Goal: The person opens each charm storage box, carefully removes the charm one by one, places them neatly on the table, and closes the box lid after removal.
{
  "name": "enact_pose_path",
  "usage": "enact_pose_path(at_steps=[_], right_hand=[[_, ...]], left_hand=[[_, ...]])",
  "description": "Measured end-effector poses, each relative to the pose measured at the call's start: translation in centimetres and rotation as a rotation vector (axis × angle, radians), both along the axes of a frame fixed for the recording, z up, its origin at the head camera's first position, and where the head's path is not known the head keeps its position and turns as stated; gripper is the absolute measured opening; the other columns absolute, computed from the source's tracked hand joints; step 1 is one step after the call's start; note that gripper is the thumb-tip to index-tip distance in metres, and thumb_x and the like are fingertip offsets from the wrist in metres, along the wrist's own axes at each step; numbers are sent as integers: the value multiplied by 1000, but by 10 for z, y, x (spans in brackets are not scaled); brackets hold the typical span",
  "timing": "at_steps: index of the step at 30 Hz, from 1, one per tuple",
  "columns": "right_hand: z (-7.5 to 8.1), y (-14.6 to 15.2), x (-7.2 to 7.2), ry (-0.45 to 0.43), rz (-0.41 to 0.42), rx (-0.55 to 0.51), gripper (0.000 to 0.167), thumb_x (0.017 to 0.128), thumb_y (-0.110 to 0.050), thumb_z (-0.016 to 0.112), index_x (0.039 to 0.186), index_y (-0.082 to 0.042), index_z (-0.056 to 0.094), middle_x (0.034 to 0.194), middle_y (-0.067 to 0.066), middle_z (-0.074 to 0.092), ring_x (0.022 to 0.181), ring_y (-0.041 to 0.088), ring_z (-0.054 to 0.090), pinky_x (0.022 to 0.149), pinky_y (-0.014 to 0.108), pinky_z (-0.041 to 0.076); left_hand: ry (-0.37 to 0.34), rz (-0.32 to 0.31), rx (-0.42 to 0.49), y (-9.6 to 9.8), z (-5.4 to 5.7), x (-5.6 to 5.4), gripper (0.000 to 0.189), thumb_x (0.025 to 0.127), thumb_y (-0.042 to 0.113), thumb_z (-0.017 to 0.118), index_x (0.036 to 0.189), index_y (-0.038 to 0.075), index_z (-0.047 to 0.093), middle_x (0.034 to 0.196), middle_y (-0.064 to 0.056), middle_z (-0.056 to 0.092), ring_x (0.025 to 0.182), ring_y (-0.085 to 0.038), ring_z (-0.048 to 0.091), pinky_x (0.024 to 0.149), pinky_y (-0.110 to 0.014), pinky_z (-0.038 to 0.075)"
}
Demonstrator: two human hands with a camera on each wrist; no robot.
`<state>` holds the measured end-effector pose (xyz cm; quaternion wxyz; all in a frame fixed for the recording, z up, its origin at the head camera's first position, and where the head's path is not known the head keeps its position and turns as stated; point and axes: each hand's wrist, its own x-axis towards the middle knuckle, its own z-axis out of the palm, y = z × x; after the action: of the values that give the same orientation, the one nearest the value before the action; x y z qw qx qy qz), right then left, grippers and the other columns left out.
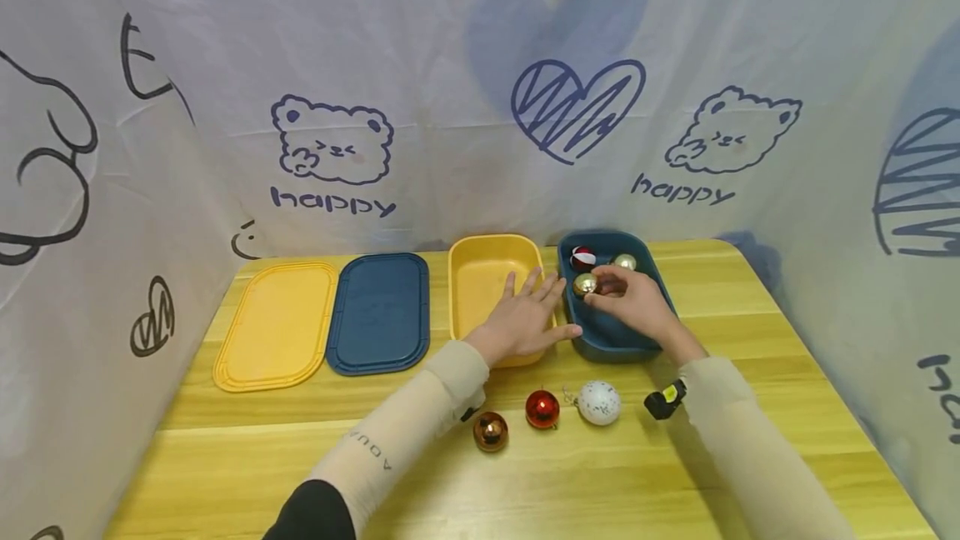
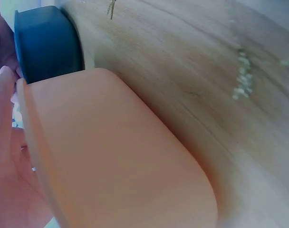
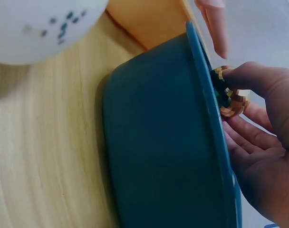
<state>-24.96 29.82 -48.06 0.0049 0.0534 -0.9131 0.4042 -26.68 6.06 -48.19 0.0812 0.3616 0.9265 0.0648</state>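
My right hand (image 1: 632,298) pinches a shiny gold Christmas ball (image 1: 585,285) over the dark blue bin (image 1: 611,348). In the right wrist view the faceted gold ball (image 3: 234,102) sits between thumb and fingers, right at the rim. Inside the blue bin lie a red-and-white ball (image 1: 582,258) and a pale gold ball (image 1: 624,262). My left hand (image 1: 525,319) spreads its straight fingers over the yellow bin (image 1: 468,252), thumb reaching toward the blue bin's rim. In front of the bins rest a copper ball (image 1: 491,432), a red ball (image 1: 542,409) and a speckled white ball (image 1: 598,402).
To the left, a yellow lid (image 1: 276,327) and a dark blue lid (image 1: 381,315) lie flat, side by side on the wooden table (image 1: 300,457). The two bins stand close together. A printed white cloth (image 1: 450,65) hangs behind the table and along its sides.
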Motion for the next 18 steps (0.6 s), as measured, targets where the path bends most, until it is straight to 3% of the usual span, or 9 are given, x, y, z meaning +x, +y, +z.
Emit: enact_pose_path(at_steps=[4,10,13,18], right_hand=[[4,-3,7,3,12,-23,51,95,-26,81,137,-3,66,123,19,73,109,32,72,94,42,61],[10,-11,20,-2,41,-65,51,94,-28,82,138,-8,66,126,13,72,110,27,71,89,22,57],[14,-16,29,9,66,-72,51,94,-28,83,138,-9,66,128,13,72,110,27,71,91,25,58],[18,-31,46,38,115,-87,50,92,-25,84,136,-11,67,124,11,73,108,26,72,96,44,60]], left_hand=[[22,2,22,-18,2,3,91,105,75,30,171,15,14,178,-6,13,166,-33,7,132,-63,6],[21,54,50,-56,11,7,93,104,75,33,171,12,14,179,-9,13,167,-32,2,132,-62,0],[35,80,58,-76,12,9,96,104,76,34,171,10,12,178,-11,11,166,-33,3,131,-63,2],[37,140,95,-106,10,12,100,103,76,37,170,5,14,177,-15,13,166,-36,6,131,-64,3]])
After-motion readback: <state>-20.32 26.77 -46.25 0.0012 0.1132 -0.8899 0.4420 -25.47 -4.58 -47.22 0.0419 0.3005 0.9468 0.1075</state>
